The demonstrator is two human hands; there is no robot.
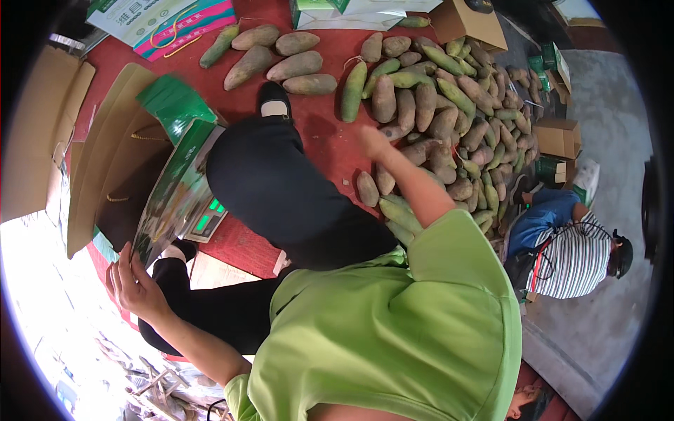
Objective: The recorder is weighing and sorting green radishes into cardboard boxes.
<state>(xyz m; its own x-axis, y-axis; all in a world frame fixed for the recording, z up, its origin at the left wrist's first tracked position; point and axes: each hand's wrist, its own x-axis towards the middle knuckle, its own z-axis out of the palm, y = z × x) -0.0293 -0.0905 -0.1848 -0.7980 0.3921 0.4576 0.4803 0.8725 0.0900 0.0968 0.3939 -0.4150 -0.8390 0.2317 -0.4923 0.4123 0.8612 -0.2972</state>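
My left hand [133, 286] is closed on the near edge of a carton [170, 184] with green printed sides. A green plastic bag [174, 105] pokes out at the carton's far end. Beside the carton, a scale [207, 223] shows lit green digits. Over the red floor cloth, my right hand [373, 143] reaches toward the left edge of a big heap of radishes [444, 124], some green, others coated in brown soil. Motion blurs this hand, so its fingers cannot be made out. One green radish [353, 92] lies just beyond it.
Several brown radishes [295, 67] lie apart at the far left, near pink and white gift boxes [184, 31]. Brown cardboard [105, 161] stands open at my left. On the right, a person in a striped shirt [572, 261] crouches by the heap, near a brown carton [558, 137].
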